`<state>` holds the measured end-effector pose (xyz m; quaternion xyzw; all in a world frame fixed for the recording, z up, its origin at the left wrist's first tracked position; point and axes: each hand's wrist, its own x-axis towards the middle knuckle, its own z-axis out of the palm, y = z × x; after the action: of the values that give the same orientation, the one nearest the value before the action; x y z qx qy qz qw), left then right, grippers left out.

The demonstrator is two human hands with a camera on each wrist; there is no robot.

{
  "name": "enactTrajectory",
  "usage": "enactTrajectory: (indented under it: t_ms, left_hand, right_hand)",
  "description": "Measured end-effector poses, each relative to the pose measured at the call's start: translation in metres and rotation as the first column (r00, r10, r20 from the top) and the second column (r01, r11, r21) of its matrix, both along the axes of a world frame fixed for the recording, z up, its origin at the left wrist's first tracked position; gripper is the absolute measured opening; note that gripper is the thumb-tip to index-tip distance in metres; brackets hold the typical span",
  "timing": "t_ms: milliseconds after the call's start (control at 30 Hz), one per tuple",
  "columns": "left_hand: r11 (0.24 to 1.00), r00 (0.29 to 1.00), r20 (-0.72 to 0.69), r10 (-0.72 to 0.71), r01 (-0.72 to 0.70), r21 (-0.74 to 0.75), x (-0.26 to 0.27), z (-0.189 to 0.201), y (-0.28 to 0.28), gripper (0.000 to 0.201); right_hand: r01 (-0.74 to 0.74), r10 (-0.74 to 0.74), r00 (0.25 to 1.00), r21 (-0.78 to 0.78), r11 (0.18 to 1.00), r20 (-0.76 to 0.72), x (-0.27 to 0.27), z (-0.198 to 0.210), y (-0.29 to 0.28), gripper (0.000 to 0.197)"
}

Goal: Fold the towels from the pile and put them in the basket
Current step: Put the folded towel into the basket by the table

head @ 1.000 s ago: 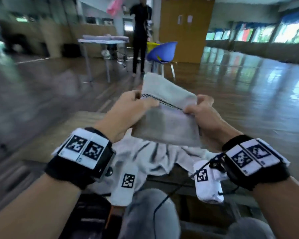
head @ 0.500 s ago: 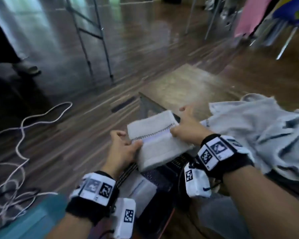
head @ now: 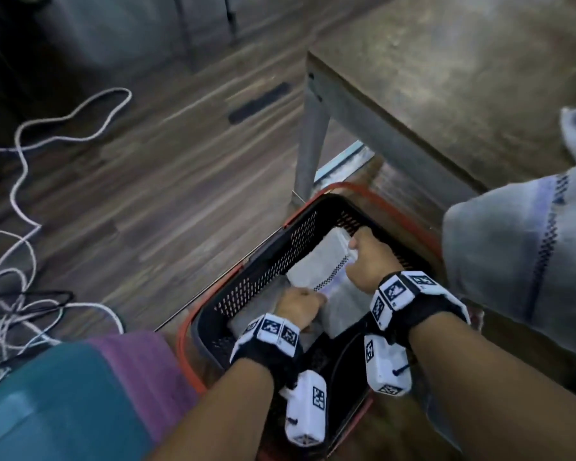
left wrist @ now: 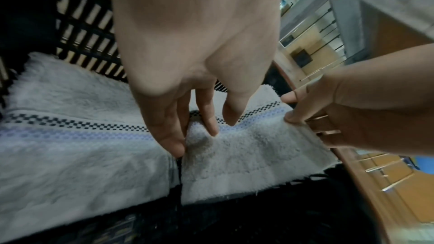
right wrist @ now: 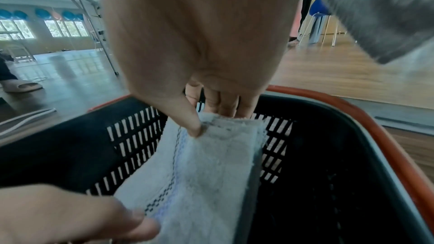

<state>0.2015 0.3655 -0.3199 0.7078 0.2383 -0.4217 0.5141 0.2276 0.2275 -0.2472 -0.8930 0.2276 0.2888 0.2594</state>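
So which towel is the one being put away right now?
Look under the table corner at the black basket with the red rim. Two folded towels lie inside; it is the folded towel both hands pinch by its ends, beside the untouched one.

Your basket [head: 266,261] sits on the floor [head: 147,194] beside the table [head: 446,78] leg. Folded towel [head: 316,264] lies inside, against its far wall; unfolded towels [head: 526,247] overhang the table's near edge.
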Motion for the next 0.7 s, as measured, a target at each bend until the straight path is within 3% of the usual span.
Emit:
enactTrajectory:
  t_ms: [167, 267, 367, 433, 567, 700]
  left_hand:
    - [0.999, 0.999, -0.023, 0.047, -0.047, 0.018, 0.022, -0.029, -0.019, 0.016]
    - [0.995, 0.998, -0.054, 0.037, -0.032, 0.090, 0.022, -0.041, -0.024, 0.014]
    - [0.962, 0.997, 0.067, -0.043, 0.023, 0.274, 0.021, -0.046, -0.026, 0.014]
    - [0.943, 0.987, 0.142, -0.081, 0.030, 0.332, 0.024, -0.051, -0.023, 0.029]
    - [0.976, 0.999, 0.046, 0.017, -0.027, 0.214, 0.031, -0.058, -0.018, 0.045]
    - [0.979, 0.987, 0.001, 0.163, -0.162, 0.124, 0.034, -0.060, -0.018, 0.040]
  right_hand:
    - [-0.016, 0.015, 1.000, 0.076, 0.997, 0.012, 0.008, -0.023, -0.020, 0.047]
    - [0.020, -0.017, 0.999, 0.063, 0.998, -0.044, 0.010, -0.033, -0.024, 0.039]
    - [0.026, -0.020, 0.988, 0.041, 0.999, -0.155, 0.006, -0.043, -0.025, 0.038]
    - [0.027, -0.018, 0.978, 0.044, 0.999, -0.207, 0.001, -0.051, -0.024, 0.043]
    - [0.062, -0.043, 0.957, 0.056, 0.997, -0.288, -0.006, -0.066, -0.022, 0.044]
    - [0.115, -0.084, 0.947, 0.085, 0.990, -0.309, -0.010, -0.074, -0.023, 0.049]
